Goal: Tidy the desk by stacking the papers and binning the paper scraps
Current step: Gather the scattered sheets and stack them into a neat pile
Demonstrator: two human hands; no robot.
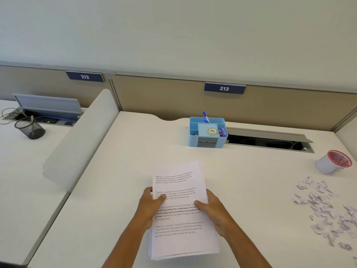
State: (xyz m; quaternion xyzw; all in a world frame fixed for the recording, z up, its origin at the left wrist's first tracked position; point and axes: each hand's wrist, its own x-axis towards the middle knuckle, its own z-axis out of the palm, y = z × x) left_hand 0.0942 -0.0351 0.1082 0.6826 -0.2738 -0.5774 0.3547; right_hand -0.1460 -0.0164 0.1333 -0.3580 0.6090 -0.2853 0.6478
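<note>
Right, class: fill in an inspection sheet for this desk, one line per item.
Surface: white desk, marked 213.
Job's things: stack of printed papers at the front centre; paper scraps scattered on the right; small red-rimmed bin beyond them.
Clutter: blue organiser with a pen, tape and clips.
Grips: left hand and right hand hold the stack by its sides, thumbs on top.
Cables: some by the neighbouring desk's open cable tray.
Surroundings: partition panels, desk 212 with a black mesh cup.

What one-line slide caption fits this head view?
Both hands, left and right, grip the papers; scraps lie beside the bin.
</note>
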